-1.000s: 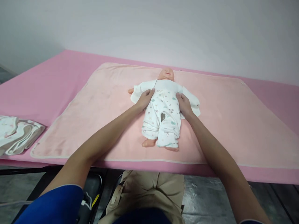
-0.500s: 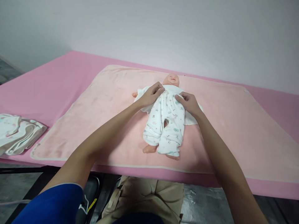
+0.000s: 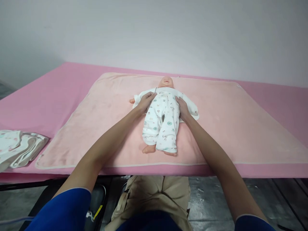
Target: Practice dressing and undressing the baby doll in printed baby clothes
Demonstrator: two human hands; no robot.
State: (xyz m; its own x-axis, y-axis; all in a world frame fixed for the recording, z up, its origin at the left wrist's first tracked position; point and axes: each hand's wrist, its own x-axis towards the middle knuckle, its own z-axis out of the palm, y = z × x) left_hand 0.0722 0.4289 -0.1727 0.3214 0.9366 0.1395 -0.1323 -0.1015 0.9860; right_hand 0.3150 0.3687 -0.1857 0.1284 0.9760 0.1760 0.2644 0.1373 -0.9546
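1. Touching, with the fingers of the left hand (image 3: 146, 102), one side of white cotton baby trousers (image 3: 166, 107) printed with small green and grey figures, at mid-frame.
2. Touching the opposite side with the fingers of the right hand (image 3: 183, 107). Seemingly close together on both hands; cannot tell whether pinching the cloth or merely pressing.
3. Worn by a flesh-coloured baby doll (image 3: 166, 82), face up at centre, under a loose white long-sleeved top (image 3: 191, 106).
4. Laid on a pale pink soft blanket (image 3: 223, 125), over a brighter pink sheet (image 3: 48, 93).
5. Farther out, at lower left, folded white-and-beige patterned cloth (image 3: 21, 147).
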